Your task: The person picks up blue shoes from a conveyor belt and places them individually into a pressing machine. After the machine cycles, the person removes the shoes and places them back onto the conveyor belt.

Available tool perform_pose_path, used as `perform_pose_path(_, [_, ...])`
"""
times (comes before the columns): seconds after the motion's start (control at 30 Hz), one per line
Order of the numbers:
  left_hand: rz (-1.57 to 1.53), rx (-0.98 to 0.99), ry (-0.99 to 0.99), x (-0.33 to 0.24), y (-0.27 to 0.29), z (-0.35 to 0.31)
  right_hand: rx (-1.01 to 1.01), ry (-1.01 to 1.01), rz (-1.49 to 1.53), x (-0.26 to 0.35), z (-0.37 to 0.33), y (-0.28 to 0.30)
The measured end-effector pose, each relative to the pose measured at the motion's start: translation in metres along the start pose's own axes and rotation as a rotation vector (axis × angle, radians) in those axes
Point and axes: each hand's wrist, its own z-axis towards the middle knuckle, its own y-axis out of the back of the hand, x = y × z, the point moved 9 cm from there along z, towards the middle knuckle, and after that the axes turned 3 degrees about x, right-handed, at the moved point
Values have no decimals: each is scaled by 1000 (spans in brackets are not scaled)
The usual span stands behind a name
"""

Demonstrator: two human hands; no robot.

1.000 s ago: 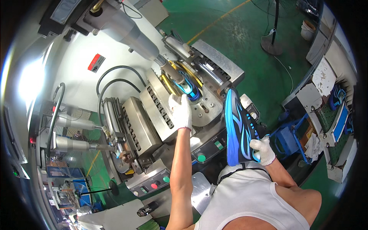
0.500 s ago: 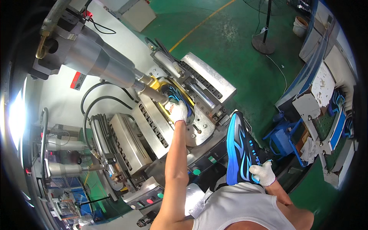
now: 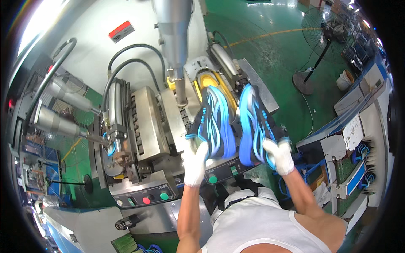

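Observation:
My left hand (image 3: 195,162), in a white glove, is closed on the heel end of a black sneaker with blue streaks (image 3: 217,122). The sneaker's toe points away from me, over the front of the press's yellow-lined mould (image 3: 209,80). To its right, my gloved right hand (image 3: 279,156) grips a matching blue-and-black sneaker (image 3: 252,126) by its heel end. The two shoes are side by side with a narrow gap between them, both slightly blurred. A steel press rod (image 3: 180,90) stands just left of the mould.
A second press station (image 3: 145,122) with hoses lies to the left. Below it, a control panel (image 3: 145,198) carries red and green buttons. On the right stands a rack (image 3: 350,168) with several shoes. A floor fan (image 3: 303,82) stands at the back right.
My left hand has drawn its sneaker out of the mould toward me. My right hand has lifted the other sneaker forward beside it. The view has turned too.

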Motion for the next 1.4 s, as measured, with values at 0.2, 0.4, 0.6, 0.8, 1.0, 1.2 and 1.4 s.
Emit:
perform_pose_path(0.2, [51,-80,279,21,107,-182,344,182,-258,96,176,-145])
perform_pose_path(0.4, [291,-586,537,85,175,-388,33,377,-1190,30,290,-247])
perform_pose_path(0.6, [496,-1016,815,186,206,-473,277,320,-1164,18,297,-238])
perform_pose_path(0.8, [491,-1335,791,257,213,-445,266,411,-992,28,279,-203])
perform_pose_path(1.0, [508,-1316,677,260,226,-433,485,1027,-795,-20,-51,-247])
perform_pose_path(1.2, [438,-744,527,265,268,-445,344,1309,-1896,-205,-83,-293])
perform_pose_path(1.4, [713,-1759,759,230,467,-707,513,723,-1643,-175,-100,-269])
